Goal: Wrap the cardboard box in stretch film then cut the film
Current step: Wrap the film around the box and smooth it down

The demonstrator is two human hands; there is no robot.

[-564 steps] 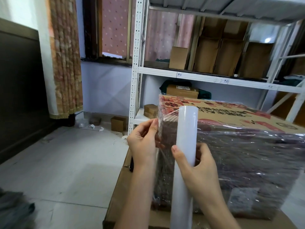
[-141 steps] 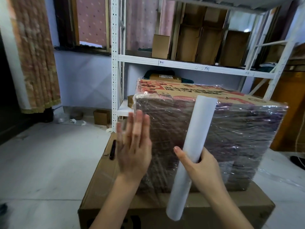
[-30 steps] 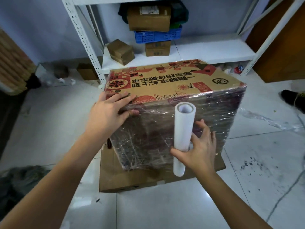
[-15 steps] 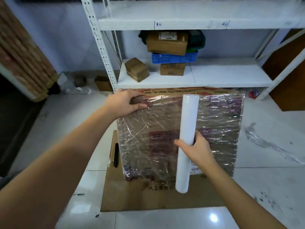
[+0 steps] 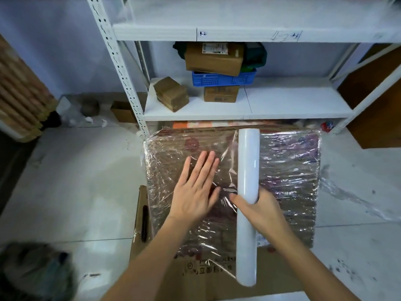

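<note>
While the left hand [image 5: 196, 192] lies flat with straight fingers on the film-covered face of the cardboard box [image 5: 288, 170], the right hand [image 5: 260, 210] curls around the roll of stretch film [image 5: 248, 192], held upright just in front of that face. The box stands on a flattened sheet of cardboard [image 5: 217, 276] on the floor, before a white shelf [image 5: 282, 105]. A short web of film [image 5: 227, 161] runs from roll to box. To lay this pass well, the flat palm should likely press the layer smooth while the roll keeps the web taut; slack would probably leave wrinkles.
</note>
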